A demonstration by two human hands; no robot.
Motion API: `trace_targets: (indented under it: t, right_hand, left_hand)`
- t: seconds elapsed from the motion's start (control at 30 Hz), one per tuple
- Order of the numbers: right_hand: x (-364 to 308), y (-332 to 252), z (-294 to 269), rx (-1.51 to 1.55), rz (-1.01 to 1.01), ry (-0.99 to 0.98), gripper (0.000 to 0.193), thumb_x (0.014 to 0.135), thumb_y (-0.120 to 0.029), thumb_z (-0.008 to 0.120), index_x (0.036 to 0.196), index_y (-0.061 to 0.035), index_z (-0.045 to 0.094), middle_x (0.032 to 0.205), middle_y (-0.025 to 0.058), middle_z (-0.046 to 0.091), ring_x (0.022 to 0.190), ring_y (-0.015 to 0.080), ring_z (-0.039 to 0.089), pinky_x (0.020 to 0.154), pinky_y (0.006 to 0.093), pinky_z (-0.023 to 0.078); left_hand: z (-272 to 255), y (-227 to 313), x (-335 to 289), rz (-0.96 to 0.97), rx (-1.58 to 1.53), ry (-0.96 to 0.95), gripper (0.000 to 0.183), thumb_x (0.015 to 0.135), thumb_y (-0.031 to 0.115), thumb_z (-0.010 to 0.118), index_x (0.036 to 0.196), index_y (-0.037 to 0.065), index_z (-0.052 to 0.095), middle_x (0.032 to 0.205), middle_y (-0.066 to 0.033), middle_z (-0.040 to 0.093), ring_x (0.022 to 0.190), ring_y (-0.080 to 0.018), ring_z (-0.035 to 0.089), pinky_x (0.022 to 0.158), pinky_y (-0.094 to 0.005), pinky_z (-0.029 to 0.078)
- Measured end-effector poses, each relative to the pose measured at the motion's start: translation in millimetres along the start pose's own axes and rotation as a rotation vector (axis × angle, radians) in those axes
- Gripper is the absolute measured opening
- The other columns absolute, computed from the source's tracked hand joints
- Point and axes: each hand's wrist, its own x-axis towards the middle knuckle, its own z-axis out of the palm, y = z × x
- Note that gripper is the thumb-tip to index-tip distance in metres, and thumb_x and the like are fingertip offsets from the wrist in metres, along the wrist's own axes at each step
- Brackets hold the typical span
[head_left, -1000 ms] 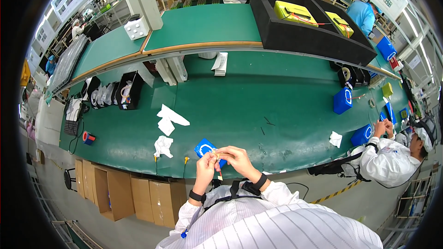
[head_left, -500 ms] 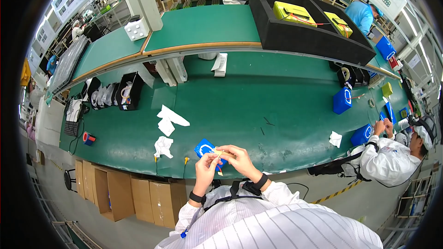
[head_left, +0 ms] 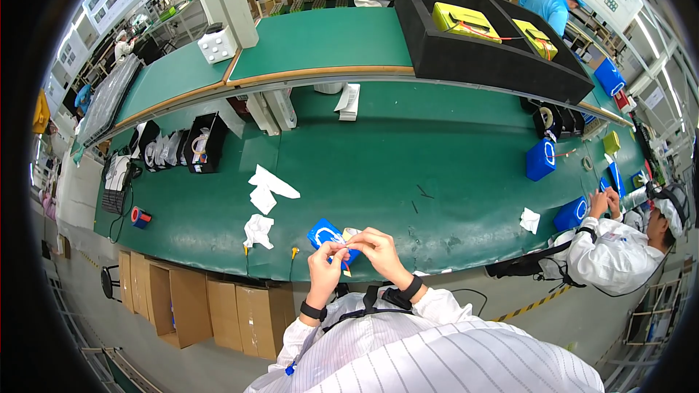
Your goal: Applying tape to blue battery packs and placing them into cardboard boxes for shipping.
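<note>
A blue wrapped block (head_left: 320, 231) with a white loop on its top lies at the near edge of the green table, partly covered by my hands. Over it, my left hand (head_left: 325, 271) is pinched closed at the fingertips. My right hand (head_left: 380, 253) is closed too, its fingertips meeting those of the left. What they pinch is too small to make out. A pale, rounded piece (head_left: 351, 233) shows just beyond my right fingers. Below the fingertips a small tan strip (head_left: 346, 272) sticks out.
Left of my hands lie crumpled white paper (head_left: 258, 231) and a yellow-tipped cable (head_left: 294, 253). A red-and-blue roll (head_left: 141, 217) and a black bin (head_left: 206, 144) stand farther left. Overhead, a shelf holds a black divided box (head_left: 495, 65). A co-worker (head_left: 611, 244) sits at the right near blue blocks (head_left: 541, 159).
My fingers have shifted slightly, and the tan piece seen between them is now mostly out of sight. A pale rounded piece shows beyond my right fingers. The blue block stays put.
</note>
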Motion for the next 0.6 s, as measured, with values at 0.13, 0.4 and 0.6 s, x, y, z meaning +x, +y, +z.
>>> trace_targets:
  t: [0.13, 0.4, 0.6]
  right_hand:
    - [-1.1, -1.9, 1.1, -0.013, 0.016, 0.014, 0.009, 0.084, -0.004, 0.070, 0.091, -0.0004, 0.073, 0.082, 0.0076, 0.065, 0.076, 0.0166, 0.063, 0.069, 0.0288, 0.049]
    - [-1.2, -1.8, -0.6, -0.001, 0.042, 0.019, 0.009, 0.084, -0.004, 0.069, 0.092, 0.0000, 0.073, 0.085, 0.0079, 0.067, 0.079, 0.0168, 0.065, 0.072, 0.0285, 0.050]
    - [0.0, -1.7, 0.0, 0.118, 0.068, -0.061, 0.020, 0.087, -0.001, 0.069, 0.107, 0.0019, 0.072, 0.099, 0.0085, 0.068, 0.096, 0.0164, 0.066, 0.086, 0.0288, 0.054]
  left_hand:
    - [0.2, 1.2, -0.8, 0.007, 0.017, 0.023, 0.003, 0.090, -0.002, 0.065, 0.092, -0.004, 0.065, 0.081, -0.0097, 0.071, 0.072, -0.0146, 0.071, 0.066, -0.0272, 0.057]
    - [0.5, 2.0, -1.9, -0.021, -0.021, 0.023, 0.006, 0.091, -0.003, 0.064, 0.094, -0.006, 0.067, 0.085, -0.0092, 0.071, 0.074, -0.0140, 0.070, 0.068, -0.0261, 0.057]
    - [0.4, 1.7, -0.6, 0.090, -0.095, 0.071, 0.008, 0.091, -0.003, 0.064, 0.096, -0.007, 0.068, 0.089, -0.0076, 0.065, 0.076, -0.0141, 0.068, 0.069, -0.0256, 0.056]
